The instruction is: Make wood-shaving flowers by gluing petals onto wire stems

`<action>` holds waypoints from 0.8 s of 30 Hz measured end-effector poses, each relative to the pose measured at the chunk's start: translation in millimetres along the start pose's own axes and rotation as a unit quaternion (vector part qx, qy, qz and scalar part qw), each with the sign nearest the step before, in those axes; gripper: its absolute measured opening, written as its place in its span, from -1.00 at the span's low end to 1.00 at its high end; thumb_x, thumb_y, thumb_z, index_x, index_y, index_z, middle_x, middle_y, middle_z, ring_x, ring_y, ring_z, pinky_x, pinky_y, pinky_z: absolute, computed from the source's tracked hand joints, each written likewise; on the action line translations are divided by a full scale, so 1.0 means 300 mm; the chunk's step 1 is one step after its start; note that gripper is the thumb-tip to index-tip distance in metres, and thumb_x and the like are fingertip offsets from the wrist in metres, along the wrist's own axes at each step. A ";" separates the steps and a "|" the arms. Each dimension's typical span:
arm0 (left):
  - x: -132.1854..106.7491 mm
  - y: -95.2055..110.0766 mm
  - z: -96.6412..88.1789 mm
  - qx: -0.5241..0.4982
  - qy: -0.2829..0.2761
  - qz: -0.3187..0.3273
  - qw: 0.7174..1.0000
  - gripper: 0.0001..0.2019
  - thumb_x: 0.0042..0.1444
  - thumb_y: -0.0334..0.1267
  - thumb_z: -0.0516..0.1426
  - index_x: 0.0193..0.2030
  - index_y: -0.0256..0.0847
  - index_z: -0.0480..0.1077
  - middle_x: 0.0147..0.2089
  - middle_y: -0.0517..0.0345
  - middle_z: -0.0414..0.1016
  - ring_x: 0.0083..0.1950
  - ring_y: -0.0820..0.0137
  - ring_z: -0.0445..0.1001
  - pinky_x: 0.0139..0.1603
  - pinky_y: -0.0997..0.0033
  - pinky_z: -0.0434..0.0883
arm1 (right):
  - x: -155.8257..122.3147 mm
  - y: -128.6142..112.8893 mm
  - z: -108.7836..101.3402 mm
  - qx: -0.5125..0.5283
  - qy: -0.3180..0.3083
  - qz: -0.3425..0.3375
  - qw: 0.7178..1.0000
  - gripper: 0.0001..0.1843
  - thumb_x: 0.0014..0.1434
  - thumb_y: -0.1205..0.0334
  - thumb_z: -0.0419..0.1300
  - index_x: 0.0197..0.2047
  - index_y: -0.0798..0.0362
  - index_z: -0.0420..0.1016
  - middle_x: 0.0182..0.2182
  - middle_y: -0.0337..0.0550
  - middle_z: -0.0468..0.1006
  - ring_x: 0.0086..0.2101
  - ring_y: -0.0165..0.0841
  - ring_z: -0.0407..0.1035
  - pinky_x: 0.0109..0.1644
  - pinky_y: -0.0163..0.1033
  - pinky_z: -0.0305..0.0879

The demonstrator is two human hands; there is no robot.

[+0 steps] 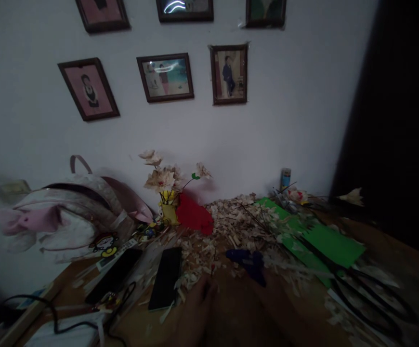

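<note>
Left hand (201, 291), at six o'clock from the centre of view: closed, pinching a thin stem (213, 268) with a small red tip, its base hidden by the fingers. Right hand (269, 294), at five o'clock: wrapped about the handle of a blue glue gun (247, 261), nozzle toward ten o'clock and near the stem; exact finger positions too dim to tell. Strewn across the table (397, 248), chiefly beyond both hands: pale scraps (238, 217). At seven o'clock, just left of the left hand: a dark phone (166, 278); farther up, a red sheet (195, 214) beside a yellow vase (169, 214) at eight o'clock, with pale handmade flowers (162, 178) standing in it. At four o'clock: large black scissors (334, 269), laid partly over green sheets (335, 245). Between eight and nine: a pale backpack (75, 217), against the wall (285, 120).
</note>
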State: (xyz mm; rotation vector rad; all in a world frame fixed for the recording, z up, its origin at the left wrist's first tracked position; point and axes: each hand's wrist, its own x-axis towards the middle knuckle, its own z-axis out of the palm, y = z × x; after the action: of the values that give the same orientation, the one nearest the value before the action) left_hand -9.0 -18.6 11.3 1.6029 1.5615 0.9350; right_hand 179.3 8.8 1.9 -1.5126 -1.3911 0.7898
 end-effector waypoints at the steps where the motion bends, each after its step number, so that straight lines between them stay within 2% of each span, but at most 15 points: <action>1: 0.001 -0.002 -0.001 0.000 0.001 0.001 1.000 -0.76 0.10 -0.08 -0.07 -0.43 -0.17 0.23 -0.43 0.22 0.34 -0.32 0.35 0.31 -0.30 0.44 0.23 | -0.002 0.003 0.002 0.004 -0.008 0.000 1.000 -0.70 -0.14 0.06 0.15 -0.34 0.04 0.52 -0.39 -0.09 0.59 -0.29 -0.11 0.43 -0.19 -0.15 0.32; 5: 0.002 -0.005 -0.005 -0.001 0.011 0.001 1.000 -0.76 0.11 -0.09 -0.08 -0.40 -0.17 0.27 -0.40 0.21 0.39 -0.31 0.35 0.34 -0.28 0.44 0.22 | -0.015 0.015 0.016 0.013 -0.023 0.007 1.000 -0.67 -0.10 0.07 0.18 -0.26 0.05 0.50 -0.30 -0.12 0.57 -0.21 -0.12 0.40 -0.12 -0.14 0.30; 11: 0.008 -0.010 -0.003 -0.005 0.019 0.008 1.000 -0.75 0.11 -0.08 -0.07 -0.42 -0.18 0.26 -0.43 0.22 0.37 -0.33 0.35 0.34 -0.30 0.44 0.23 | -0.051 -0.004 0.016 0.039 -0.065 0.012 0.997 -0.72 0.15 0.13 0.07 -0.11 0.07 0.36 -0.13 -0.14 0.43 -0.18 -0.34 0.36 -0.11 -0.12 0.32; 15: 0.015 -0.017 -0.001 0.018 0.022 0.003 1.000 -0.76 0.09 -0.09 -0.05 -0.46 -0.18 0.25 -0.47 0.23 0.36 -0.37 0.35 0.33 -0.35 0.44 0.21 | -0.068 -0.030 0.000 0.053 -0.071 0.008 0.996 -0.72 0.16 0.13 0.06 -0.10 0.08 0.35 -0.11 -0.16 0.40 -0.18 -0.31 0.34 -0.15 -0.15 0.34; 24: 0.022 -0.028 -0.004 0.027 0.035 0.015 0.999 -0.77 0.08 -0.09 -0.05 -0.48 -0.16 0.23 -0.47 0.23 0.35 -0.36 0.34 0.35 -0.33 0.44 0.23 | -0.099 -0.075 -0.001 0.078 -0.093 -0.014 0.993 -0.72 0.16 0.14 0.06 -0.09 0.06 0.34 -0.10 -0.15 0.39 -0.18 -0.32 0.34 -0.15 -0.15 0.34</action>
State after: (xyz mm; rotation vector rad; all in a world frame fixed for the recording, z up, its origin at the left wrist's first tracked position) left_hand -14.1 -11.9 4.6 1.6501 1.6271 0.9823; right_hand 165.9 -21.5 19.1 -1.3237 -1.4469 1.0193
